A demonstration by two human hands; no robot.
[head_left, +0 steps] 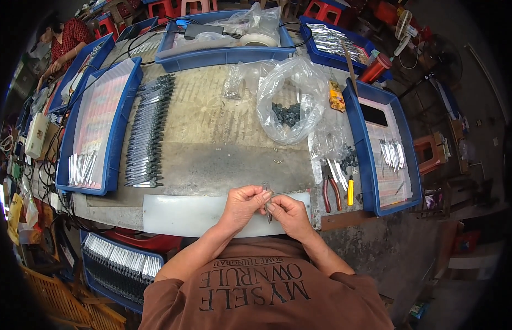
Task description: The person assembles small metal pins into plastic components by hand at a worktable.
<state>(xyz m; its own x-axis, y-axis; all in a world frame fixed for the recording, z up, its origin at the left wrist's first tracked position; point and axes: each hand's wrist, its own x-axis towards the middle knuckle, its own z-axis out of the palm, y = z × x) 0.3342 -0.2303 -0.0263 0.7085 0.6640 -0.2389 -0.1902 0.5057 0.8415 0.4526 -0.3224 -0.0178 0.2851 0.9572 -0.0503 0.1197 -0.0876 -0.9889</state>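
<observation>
Close in front of me, over the white board (pixel 173 213) at the table's near edge, my two hands meet. The fingers of my left hand (pixel 244 204) are pinched around a slim pen-like piece (pixel 269 216) with a dark pointed end toward me. My right hand (pixel 289 214) closes its thumb and fingers on the same piece, right beside the left. Fingers cover most of it, so its full shape cannot be made out. Left of the hands lies a long stack of pen-like pieces (pixel 147 132) with dark ends and silvery shafts.
An open plastic bag (pixel 289 132) holds small dark parts. Pliers (pixel 331 193) and a yellow-handled tool (pixel 350 191) lie at right, beside a blue tray (pixel 380 208) with silvery rods. Another blue tray (pixel 114 148) stands left; one (pixel 228 54) is at the back. A co-worker (pixel 69 41) sits far left.
</observation>
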